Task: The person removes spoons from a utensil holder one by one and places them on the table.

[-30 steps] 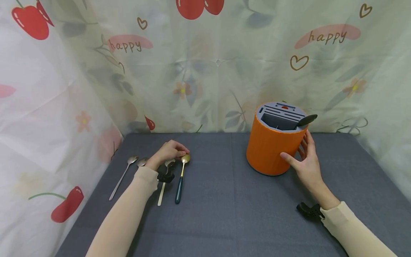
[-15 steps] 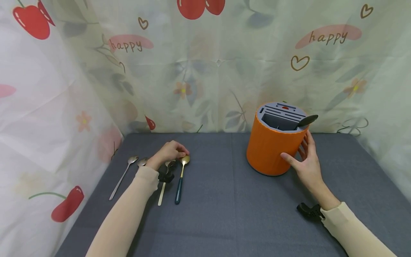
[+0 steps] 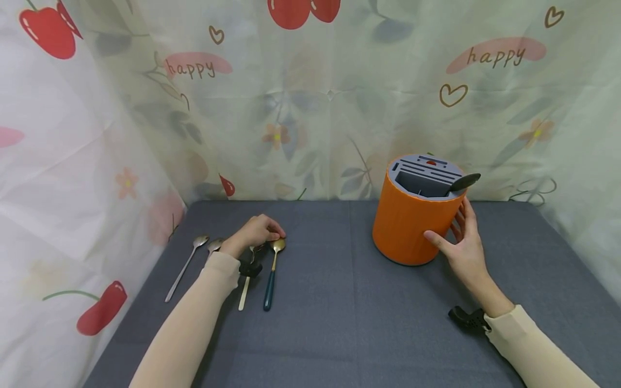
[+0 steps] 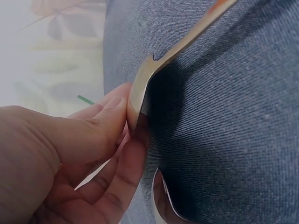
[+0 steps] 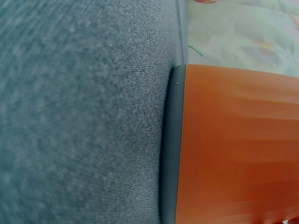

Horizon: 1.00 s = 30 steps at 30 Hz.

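My left hand [image 3: 254, 233] pinches the tip of the bowl of a gold spoon with a dark teal handle [image 3: 269, 290]. In the left wrist view, thumb and fingertips hold the bowl [image 4: 141, 91], which looks tilted up off the cloth there. Just left of it lies a spoon with a cream handle [image 3: 245, 293], partly hidden by my wrist. On the right, my right hand [image 3: 461, 250] holds the side of an orange knife and utensil holder [image 3: 409, 226], thumb in front and fingers round the far side. A dark-headed utensil [image 3: 464, 182] sticks out of its open compartment.
Farther left lie a silver spoon [image 3: 186, 267] and another spoon [image 3: 215, 245], mostly covered by my left forearm. The grey cloth [image 3: 330, 334] spans the table, and a printed curtain [image 3: 330, 124] stands behind and at the sides.
The gold spoon has shifted slightly toward me under my left fingers, which now sit at the very tip of its bowl. My right hand and the holder stay still.
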{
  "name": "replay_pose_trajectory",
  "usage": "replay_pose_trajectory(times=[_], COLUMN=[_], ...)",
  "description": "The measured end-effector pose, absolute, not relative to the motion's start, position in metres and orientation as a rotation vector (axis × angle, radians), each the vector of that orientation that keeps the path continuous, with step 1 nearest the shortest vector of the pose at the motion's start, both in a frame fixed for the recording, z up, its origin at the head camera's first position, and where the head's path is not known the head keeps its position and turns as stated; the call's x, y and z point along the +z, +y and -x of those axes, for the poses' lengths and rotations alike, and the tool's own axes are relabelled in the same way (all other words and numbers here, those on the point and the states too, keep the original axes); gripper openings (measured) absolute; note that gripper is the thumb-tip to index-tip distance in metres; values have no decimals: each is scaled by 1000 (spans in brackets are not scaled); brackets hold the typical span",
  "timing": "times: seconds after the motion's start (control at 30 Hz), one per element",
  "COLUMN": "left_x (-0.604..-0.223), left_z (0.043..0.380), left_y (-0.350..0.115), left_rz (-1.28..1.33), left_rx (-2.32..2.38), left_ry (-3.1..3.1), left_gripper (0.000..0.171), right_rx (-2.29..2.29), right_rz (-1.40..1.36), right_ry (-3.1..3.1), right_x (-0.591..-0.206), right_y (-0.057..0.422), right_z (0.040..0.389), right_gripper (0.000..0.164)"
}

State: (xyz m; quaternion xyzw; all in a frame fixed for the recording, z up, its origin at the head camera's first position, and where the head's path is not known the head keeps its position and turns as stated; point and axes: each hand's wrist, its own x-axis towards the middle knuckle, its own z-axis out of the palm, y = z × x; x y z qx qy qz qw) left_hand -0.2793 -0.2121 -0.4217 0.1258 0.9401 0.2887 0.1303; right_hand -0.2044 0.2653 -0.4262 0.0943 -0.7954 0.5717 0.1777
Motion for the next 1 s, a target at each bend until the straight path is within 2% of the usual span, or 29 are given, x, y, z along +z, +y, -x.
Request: replay_pose_trajectory(times=[0.77, 1.0], left_x=[-420, -419], left_z=[278, 277], left_y=[-214, -212], left_rz=[-405, -439], left_rx=[817, 1098], left_ry=[2744, 2705], left_gripper=[18, 28], right_rx=[1626, 1624], right_rz=[-261, -264], right_ry=[-2253, -2256], right_x=[-424, -426], right_y=[264, 265], right_z=[204, 204], right_gripper=[102, 103])
